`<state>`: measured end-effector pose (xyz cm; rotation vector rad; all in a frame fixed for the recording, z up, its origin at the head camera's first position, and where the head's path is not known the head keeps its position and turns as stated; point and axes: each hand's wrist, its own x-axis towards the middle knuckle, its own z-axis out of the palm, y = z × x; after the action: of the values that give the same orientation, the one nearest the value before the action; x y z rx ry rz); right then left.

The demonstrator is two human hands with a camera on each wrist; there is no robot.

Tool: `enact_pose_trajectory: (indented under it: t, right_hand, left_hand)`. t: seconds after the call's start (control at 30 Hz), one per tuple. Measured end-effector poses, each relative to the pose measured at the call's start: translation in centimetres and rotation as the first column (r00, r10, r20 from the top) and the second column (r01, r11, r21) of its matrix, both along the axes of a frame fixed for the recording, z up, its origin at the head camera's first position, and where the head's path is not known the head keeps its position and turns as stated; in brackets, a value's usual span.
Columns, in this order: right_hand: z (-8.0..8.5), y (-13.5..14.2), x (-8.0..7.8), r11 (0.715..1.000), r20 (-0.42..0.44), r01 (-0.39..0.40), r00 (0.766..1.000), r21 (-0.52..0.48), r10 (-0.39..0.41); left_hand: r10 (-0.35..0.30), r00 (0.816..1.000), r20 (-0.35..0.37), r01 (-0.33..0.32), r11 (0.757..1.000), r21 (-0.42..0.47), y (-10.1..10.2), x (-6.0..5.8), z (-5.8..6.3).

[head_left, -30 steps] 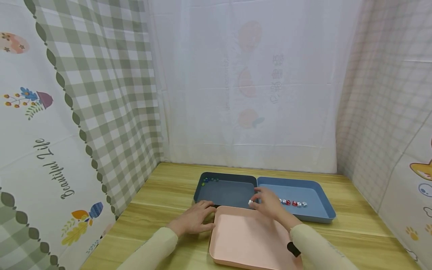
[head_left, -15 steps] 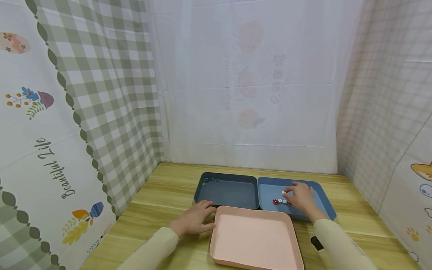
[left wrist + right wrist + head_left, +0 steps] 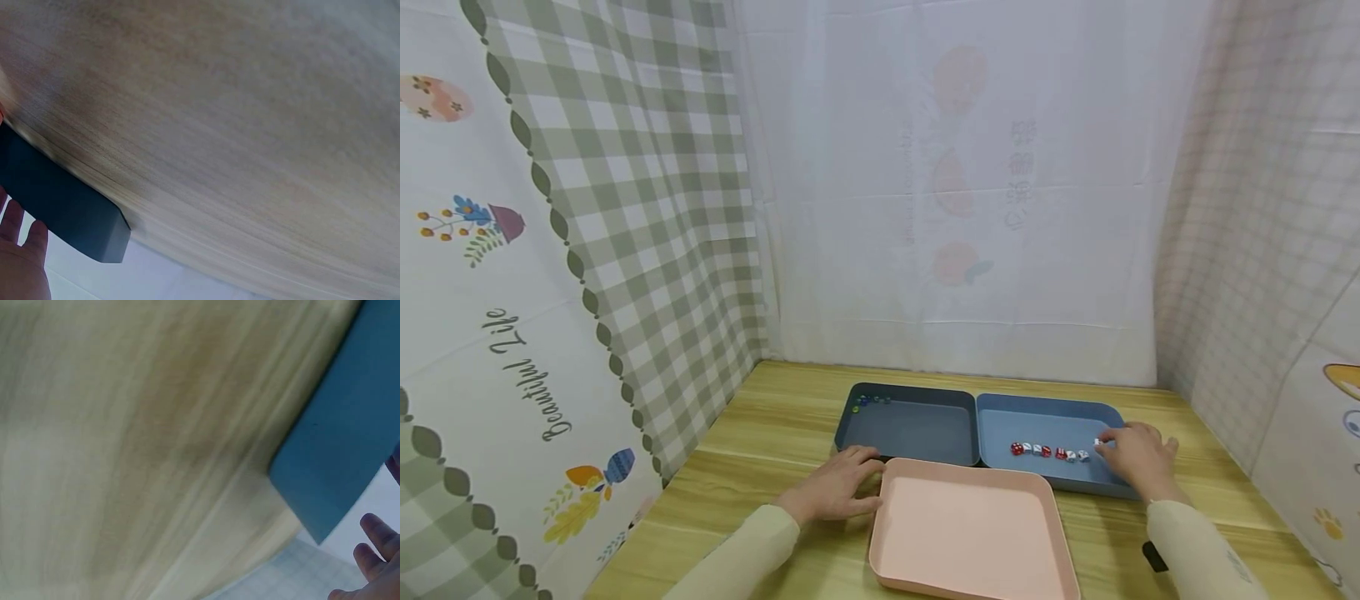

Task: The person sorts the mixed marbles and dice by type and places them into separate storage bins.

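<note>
My right hand (image 3: pixel 1142 458) is over the right end of the blue tray (image 3: pixel 1052 408), pinching a white die (image 3: pixel 1098 442) between thumb and fingertips. Just left of it, a row of red and white dice (image 3: pixel 1047 451) lies along the tray floor. In the right wrist view, the fingers (image 3: pixel 379 534) spread beside the blue tray's wall. My left hand (image 3: pixel 835 486) rests with relaxed fingers at the upper left corner of the pink tray (image 3: pixel 970 525). In the left wrist view, its fingers (image 3: pixel 37 237) show beside the dark tray's wall.
The dark grey-blue tray (image 3: pixel 910 429) stands left of the blue one, with several small glass marbles (image 3: pixel 871 401) in its far left corner. All trays stand on a wood-grain table (image 3: pixel 782 417). Fabric curtains (image 3: pixel 700 208) enclose the left, back and right sides.
My right hand has moved right, from above the dark tray across the blue tray to its right end, with the white die. The left hand stays in place.
</note>
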<state>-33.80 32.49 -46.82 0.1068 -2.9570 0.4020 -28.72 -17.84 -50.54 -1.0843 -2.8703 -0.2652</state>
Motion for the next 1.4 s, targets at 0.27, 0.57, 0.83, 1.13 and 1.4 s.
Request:
enact_pose_trajectory:
  t: [0.27, 0.57, 0.83, 1.13, 1.4]
  right_hand:
    - [-0.6, 0.2, -0.3, 1.0, 0.023, 0.011, 1.0, 0.025, -0.012]
    - [-1.3, 0.3, -0.3, 0.999, 0.021, 0.013, 1.0, 0.049, -0.014]
    - [-1.3, 0.4, -0.3, 0.998, 0.004, 0.014, 1.0, 0.053, -0.014]
    - [-1.0, -0.1, -0.1, 0.999, 0.019, 0.015, 1.0, 0.046, -0.016]
    - [-0.7, -0.4, 0.1, 0.998, -0.003, 0.019, 1.0, 0.055, -0.019]
  left_hand:
    - [0.0, 1.0, 0.004, 0.0, 1.0, -0.006, 0.0, 0.1, 0.2]
    - [0.002, 1.0, 0.005, -0.002, 1.0, -0.012, 0.2, 0.0, 0.0]
    - [0.008, 1.0, 0.005, -0.008, 1.0, -0.006, 0.1, 0.2, 0.3]
    - [-0.006, 1.0, -0.009, 0.006, 1.0, 0.003, 0.1, 0.2, 0.0]
    - [-0.012, 1.0, -0.017, 0.012, 1.0, 0.014, 0.0, 0.3, 0.2]
